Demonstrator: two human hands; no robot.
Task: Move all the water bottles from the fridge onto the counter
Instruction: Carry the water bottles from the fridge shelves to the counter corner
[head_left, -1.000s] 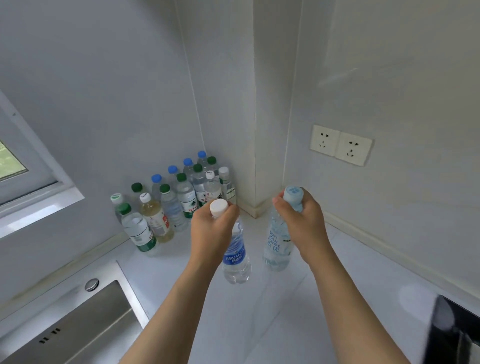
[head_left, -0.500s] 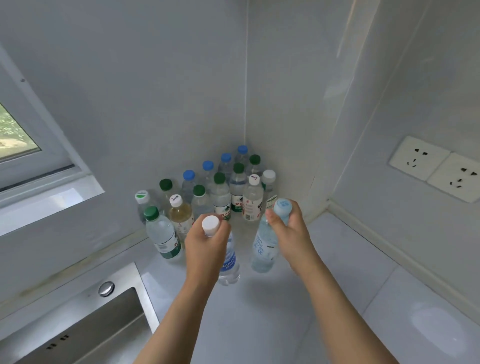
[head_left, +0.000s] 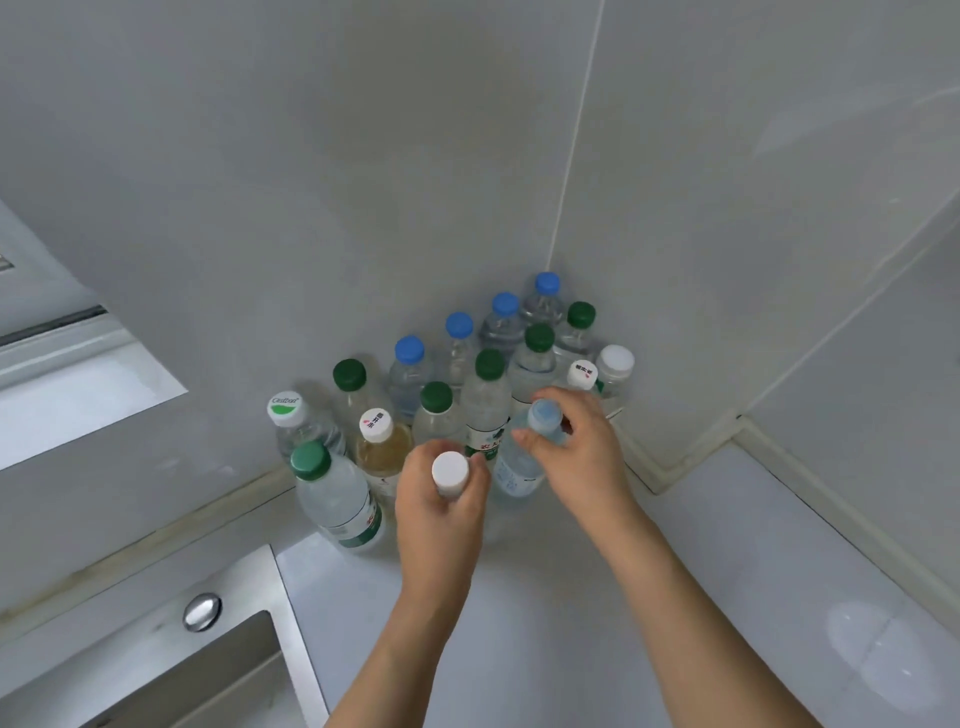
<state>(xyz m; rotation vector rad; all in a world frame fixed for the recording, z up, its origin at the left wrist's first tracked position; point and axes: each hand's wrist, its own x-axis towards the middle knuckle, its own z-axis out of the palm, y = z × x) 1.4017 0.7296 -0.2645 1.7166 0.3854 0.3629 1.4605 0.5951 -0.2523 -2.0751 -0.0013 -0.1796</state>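
The left hand (head_left: 441, 499) grips a white-capped bottle (head_left: 450, 472) by its neck; the right hand (head_left: 576, 452) pinches a pale-blue-capped bottle (head_left: 519, 467) likewise. Both sit at the front of the bottle cluster (head_left: 488, 384) on the counter (head_left: 675, 597). Each should be lowered upright, clear of its neighbours, before letting go.

Two bare forearms enter from bottom edge of frame, centre and right of centre. No sleeves in view on either arm. Left hand (head_left: 441, 499) bare: no glove, ring or watch seen. Right hand (head_left: 582, 457) likewise bare. Wrists plain, unmarked. Nails short, unpainted.
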